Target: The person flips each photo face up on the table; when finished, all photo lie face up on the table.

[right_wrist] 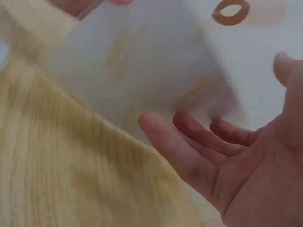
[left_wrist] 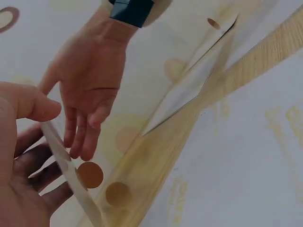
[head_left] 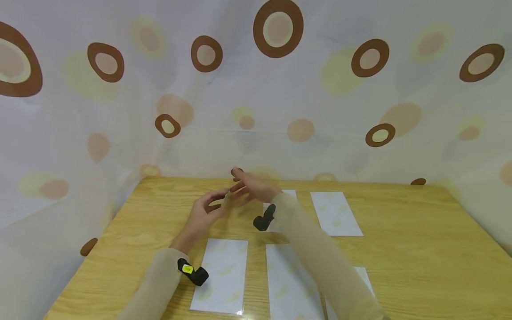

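My left hand (head_left: 202,215) is raised over the far part of the wooden table, gripping a thin white sheet with faint yellow marks (right_wrist: 142,61) between thumb and fingers. In the head view the sheet (head_left: 226,198) is seen almost edge-on; the left wrist view shows its narrow side. My right hand (head_left: 256,186) is just to the right of it, with fingers extended and thumb apart. In the right wrist view, the fingertips of that hand (right_wrist: 246,165) are at the sheet's lower edge; whether they touch it is hard to tell.
Similar white sheets lie on the wooden table (head_left: 420,249): one front left (head_left: 222,275), one front middle (head_left: 290,280), one back right (head_left: 337,213). Two more are partly hidden by my right arm. A curtain with brown rings (head_left: 248,89) hangs behind the table.
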Tool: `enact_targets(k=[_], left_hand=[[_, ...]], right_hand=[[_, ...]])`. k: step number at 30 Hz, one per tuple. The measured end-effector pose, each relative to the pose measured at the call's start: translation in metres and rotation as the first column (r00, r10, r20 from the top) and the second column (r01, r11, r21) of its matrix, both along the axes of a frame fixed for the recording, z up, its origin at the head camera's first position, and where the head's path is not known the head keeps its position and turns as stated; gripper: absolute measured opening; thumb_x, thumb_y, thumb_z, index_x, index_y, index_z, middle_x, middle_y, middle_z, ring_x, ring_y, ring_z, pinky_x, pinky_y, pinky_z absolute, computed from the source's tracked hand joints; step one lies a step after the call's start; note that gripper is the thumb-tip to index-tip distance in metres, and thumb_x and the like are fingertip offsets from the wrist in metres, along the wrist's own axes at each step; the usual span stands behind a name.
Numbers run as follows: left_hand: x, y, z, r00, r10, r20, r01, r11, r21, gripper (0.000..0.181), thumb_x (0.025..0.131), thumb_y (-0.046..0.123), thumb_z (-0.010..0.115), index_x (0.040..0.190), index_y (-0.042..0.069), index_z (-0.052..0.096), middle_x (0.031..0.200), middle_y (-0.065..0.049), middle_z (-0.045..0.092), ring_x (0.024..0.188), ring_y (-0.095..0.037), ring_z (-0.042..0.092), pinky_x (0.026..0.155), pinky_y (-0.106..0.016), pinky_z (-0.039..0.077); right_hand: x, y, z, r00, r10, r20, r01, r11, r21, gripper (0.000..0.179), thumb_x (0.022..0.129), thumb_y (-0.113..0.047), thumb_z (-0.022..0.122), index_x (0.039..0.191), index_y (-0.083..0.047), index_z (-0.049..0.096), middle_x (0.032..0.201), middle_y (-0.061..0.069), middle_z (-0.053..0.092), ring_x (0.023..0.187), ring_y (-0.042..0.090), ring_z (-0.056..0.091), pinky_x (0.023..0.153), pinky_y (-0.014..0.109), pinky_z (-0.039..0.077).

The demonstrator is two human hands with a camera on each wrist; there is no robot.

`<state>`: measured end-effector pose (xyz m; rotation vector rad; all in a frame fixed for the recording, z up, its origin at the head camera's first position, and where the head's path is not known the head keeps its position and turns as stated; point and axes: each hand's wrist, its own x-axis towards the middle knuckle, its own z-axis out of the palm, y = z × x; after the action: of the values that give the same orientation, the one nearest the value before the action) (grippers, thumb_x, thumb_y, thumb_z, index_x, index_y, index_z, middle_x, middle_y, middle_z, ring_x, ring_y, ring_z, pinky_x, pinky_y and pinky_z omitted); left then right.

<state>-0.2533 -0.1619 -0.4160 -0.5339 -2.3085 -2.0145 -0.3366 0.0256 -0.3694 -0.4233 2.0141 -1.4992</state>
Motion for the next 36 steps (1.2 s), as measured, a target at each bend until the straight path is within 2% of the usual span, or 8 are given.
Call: enact_targets(k=[4, 10, 16, 20, 24, 30, 33, 36], left_hand=[[0.003, 0.001, -0.002, 0.997, -0.043, -0.071, 0.026, 0.974, -0.226, 0.037, 0.088, 0.002, 0.066, 0.124, -0.001, 0.06, 0.142, -0.017, 0.049, 0.132, -0.038, 0.043, 0.105, -0.054, 0.039], [0.003, 0.0, -0.011, 0.977, -0.131, -0.169, 0.036, 0.881, -0.472, 0.033, 0.085, 0.016, 0.073, 0.116, 0.005, 0.067, 0.141, -0.015, 0.052, 0.132, -0.039, 0.043, 0.107, -0.056, 0.034], [0.002, -0.003, -0.02, 0.979, -0.105, -0.177, -0.02, 0.808, -0.589, 0.025, 0.086, 0.012, 0.069, 0.108, 0.002, 0.069, 0.138, -0.021, 0.051, 0.127, -0.042, 0.042, 0.104, -0.059, 0.034], [0.0, -0.005, -0.022, 0.983, -0.06, -0.175, -0.07, 0.755, -0.652, 0.028, 0.084, 0.01, 0.069, 0.11, 0.001, 0.068, 0.14, -0.023, 0.048, 0.125, -0.041, 0.042, 0.103, -0.057, 0.036], [0.0, -0.005, -0.021, 0.985, -0.06, -0.164, -0.069, 0.729, -0.681, 0.032, 0.087, 0.011, 0.067, 0.117, 0.001, 0.065, 0.144, -0.023, 0.044, 0.127, -0.041, 0.042, 0.104, -0.057, 0.035], [0.0, -0.005, -0.02, 0.99, -0.047, -0.13, -0.057, 0.715, -0.697, 0.036, 0.089, 0.01, 0.064, 0.123, 0.0, 0.062, 0.147, -0.022, 0.041, 0.133, -0.041, 0.037, 0.107, -0.06, 0.031], [0.0, -0.004, -0.021, 0.991, -0.048, -0.127, -0.056, 0.71, -0.702, 0.037, 0.09, 0.011, 0.063, 0.124, -0.001, 0.06, 0.147, -0.022, 0.041, 0.135, -0.042, 0.035, 0.108, -0.06, 0.03], [0.001, -0.004, -0.021, 0.991, -0.033, -0.127, -0.063, 0.73, -0.681, 0.035, 0.091, 0.012, 0.062, 0.124, -0.001, 0.059, 0.147, -0.022, 0.041, 0.136, -0.042, 0.034, 0.109, -0.058, 0.029]], right_hand=[[-0.001, 0.003, 0.003, 0.997, -0.03, -0.072, 0.037, 0.995, 0.095, 0.048, 0.099, -0.029, 0.052, 0.134, 0.001, 0.039, 0.123, 0.022, 0.057, 0.101, 0.033, 0.066, 0.078, 0.039, 0.057], [0.001, 0.008, -0.008, 0.977, -0.027, -0.213, 0.094, 0.946, 0.311, 0.034, 0.089, -0.009, 0.067, 0.114, 0.003, 0.047, 0.086, 0.016, 0.071, 0.071, 0.02, 0.069, 0.069, 0.033, 0.057], [0.001, 0.008, -0.016, 0.902, 0.066, -0.428, 0.169, 0.855, 0.49, 0.032, 0.079, -0.008, 0.07, 0.064, -0.01, 0.042, 0.048, -0.005, 0.042, 0.044, 0.008, 0.04, 0.048, 0.021, 0.033], [-0.001, 0.009, -0.018, 0.869, 0.131, -0.477, 0.183, 0.81, 0.557, 0.047, 0.078, -0.007, 0.068, 0.051, -0.015, 0.031, 0.045, -0.007, 0.023, 0.043, 0.008, 0.021, 0.046, 0.024, 0.023], [-0.002, 0.01, -0.021, 0.849, 0.178, -0.498, 0.211, 0.75, 0.627, 0.051, 0.079, -0.007, 0.067, 0.045, -0.016, 0.03, 0.041, -0.007, 0.024, 0.041, 0.009, 0.022, 0.045, 0.024, 0.026], [0.001, 0.014, -0.023, 0.872, 0.098, -0.48, 0.248, 0.757, 0.604, 0.04, 0.078, -0.007, 0.069, 0.052, -0.013, 0.038, 0.044, -0.004, 0.035, 0.043, 0.012, 0.034, 0.049, 0.026, 0.033], [0.002, 0.019, -0.021, 0.878, 0.056, -0.476, 0.272, 0.759, 0.592, 0.018, 0.077, -0.005, 0.069, 0.084, 0.0, 0.053, 0.059, 0.001, 0.045, 0.051, 0.017, 0.041, 0.051, 0.028, 0.035], [0.0, 0.027, -0.02, 0.877, 0.057, -0.477, 0.285, 0.737, 0.612, 0.045, 0.079, -0.009, 0.068, 0.116, 0.003, 0.047, 0.079, 0.006, 0.055, 0.061, 0.018, 0.048, 0.056, 0.029, 0.039]])
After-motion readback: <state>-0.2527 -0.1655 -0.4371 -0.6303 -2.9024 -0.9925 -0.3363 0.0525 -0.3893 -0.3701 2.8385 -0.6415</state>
